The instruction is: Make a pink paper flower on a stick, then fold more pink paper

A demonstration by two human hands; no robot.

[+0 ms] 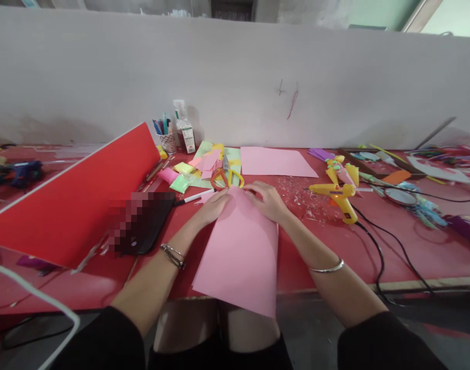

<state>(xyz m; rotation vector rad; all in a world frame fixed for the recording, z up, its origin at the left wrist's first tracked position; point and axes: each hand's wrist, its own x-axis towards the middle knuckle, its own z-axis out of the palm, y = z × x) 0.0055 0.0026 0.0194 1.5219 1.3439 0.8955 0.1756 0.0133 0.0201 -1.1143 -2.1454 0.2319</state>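
Note:
A pink paper sheet (pixel 242 252), apparently doubled over, lies lengthwise in front of me, its near end hanging past the table edge above my lap. At its far end, my left hand (pixel 216 204) grips the left side, fingers closed along the paper. My right hand (pixel 268 200) holds the same end from the right, fingers bent over the sheet. Some fingertips of both hands are hidden by the paper. Just beyond them lie scissors (pixel 239 180) with orange and yellow handles. A white marker (pixel 198 196) rests to the left of my left hand.
Another pink sheet (pixel 277 162) lies near the wall. A yellow glue gun (pixel 340 198) with a black cable is at right, near paper scraps. At left, a red board (pixel 80 200) leans beside a black tablet-like object (pixel 153 226). A bottle (pixel 185 131) and pen cup (pixel 167 141) stand behind.

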